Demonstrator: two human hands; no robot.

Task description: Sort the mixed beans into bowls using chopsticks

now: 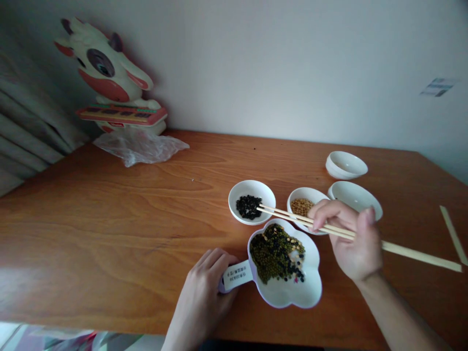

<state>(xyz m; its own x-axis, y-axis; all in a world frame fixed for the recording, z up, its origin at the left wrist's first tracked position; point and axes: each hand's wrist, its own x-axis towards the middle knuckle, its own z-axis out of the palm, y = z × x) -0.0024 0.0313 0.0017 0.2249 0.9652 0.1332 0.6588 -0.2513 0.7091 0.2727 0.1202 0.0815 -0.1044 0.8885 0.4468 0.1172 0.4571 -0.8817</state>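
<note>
My left hand (pixel 210 275) is wrapped round the labelled handle of a flower-shaped scoop (pixel 307 287) with a purple rim. Green and black beans, with a few pale ones, lie mixed inside it. Held in my right hand (pixel 349 236) is a pair of wooden chopsticks (pixel 409 252), pointing left. Their tips are at the right edge of the black beans (pixel 248 206) in a white bowl (pixel 268 194); whether a bean is between them I cannot tell. A second white bowl (pixel 314 193) with yellow beans (pixel 301 206) sits partly behind the chopsticks and my fingers.
Two more white bowls (pixel 346 165) (pixel 360 196) stand at the back right. A pale strip (pixel 453 234) lies at the far right. A cow-shaped toy keyboard (pixel 122 114) and a clear plastic bag (pixel 141 147) are at the back left of the wooden table (pixel 109 234), near the wall.
</note>
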